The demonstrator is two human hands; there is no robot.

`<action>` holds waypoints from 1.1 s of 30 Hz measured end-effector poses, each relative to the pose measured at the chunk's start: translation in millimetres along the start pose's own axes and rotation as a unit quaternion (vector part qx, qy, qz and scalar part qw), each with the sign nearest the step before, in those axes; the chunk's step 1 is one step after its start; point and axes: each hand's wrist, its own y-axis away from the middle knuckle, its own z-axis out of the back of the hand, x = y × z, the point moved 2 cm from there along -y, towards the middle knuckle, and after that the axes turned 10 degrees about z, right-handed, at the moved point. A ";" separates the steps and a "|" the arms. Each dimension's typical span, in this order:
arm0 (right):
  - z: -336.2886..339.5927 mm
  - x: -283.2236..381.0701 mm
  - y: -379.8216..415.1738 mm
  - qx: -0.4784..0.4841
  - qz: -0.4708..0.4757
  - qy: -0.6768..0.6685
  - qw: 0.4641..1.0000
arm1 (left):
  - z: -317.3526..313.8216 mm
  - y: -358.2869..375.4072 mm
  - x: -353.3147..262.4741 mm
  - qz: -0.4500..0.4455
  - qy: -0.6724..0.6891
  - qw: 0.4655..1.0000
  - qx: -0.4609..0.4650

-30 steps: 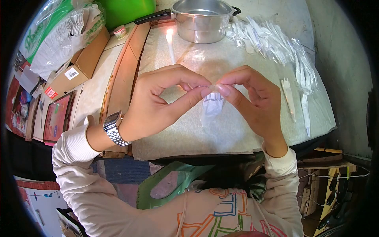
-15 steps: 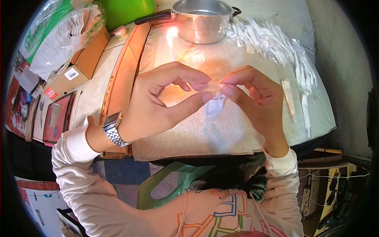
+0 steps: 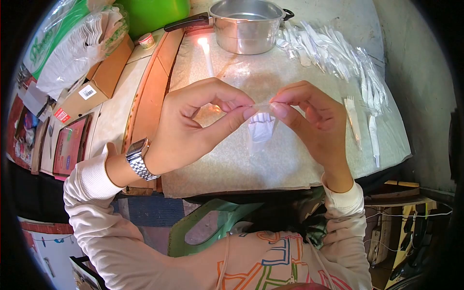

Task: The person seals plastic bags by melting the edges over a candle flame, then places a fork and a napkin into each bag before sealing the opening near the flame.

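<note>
Between my two hands, the open end of a clear plastic sleeve is stretched, with a white plastic fork hanging below inside it, tines up. My left hand pinches the sleeve's left corner between thumb and fingers. At the right corner, my right hand pinches in the same way. Just beyond my left hand stands a lit white candle; the sleeve is apart from its flame. Another wrapped fork lies on the cloth to the right of my right hand.
A metal pot with a black handle stands at the back. Wrapped white cutlery is heaped at the right. Along the left are a cardboard box, a bag of unwrapped white cutlery and a wooden ledge.
The candle flame, which burned brighter and lit the cloth more strongly, is smaller now. The fork has turned so that its tines show broadly. Both hands keep their pinch, nearly in place.
</note>
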 end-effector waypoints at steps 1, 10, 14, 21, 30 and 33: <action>0.2 0.2 -0.1 0.001 0.000 0.000 1.000 | 0.4 -0.2 0.3 -0.003 -0.003 1.000 0.003; -1.6 0.0 1.6 -0.010 0.004 -0.017 1.000 | -0.2 0.1 2.0 0.008 -0.003 1.000 0.001; 0.4 -2.5 3.4 -0.007 -0.011 -0.006 1.000 | 0.8 0.3 2.2 0.008 -0.011 1.000 -0.003; 1.0 -3.3 3.3 -0.023 -0.009 -0.021 0.999 | 1.6 0.4 0.7 0.008 -0.010 1.000 -0.007; -1.8 -13.0 8.1 -0.001 -0.029 -0.008 1.000 | 0.4 -0.3 0.5 0.045 0.019 0.999 -0.017; -2.5 -11.9 7.8 -0.012 -0.041 -0.013 0.999 | -3.6 -1.9 -3.2 0.049 0.026 0.998 -0.037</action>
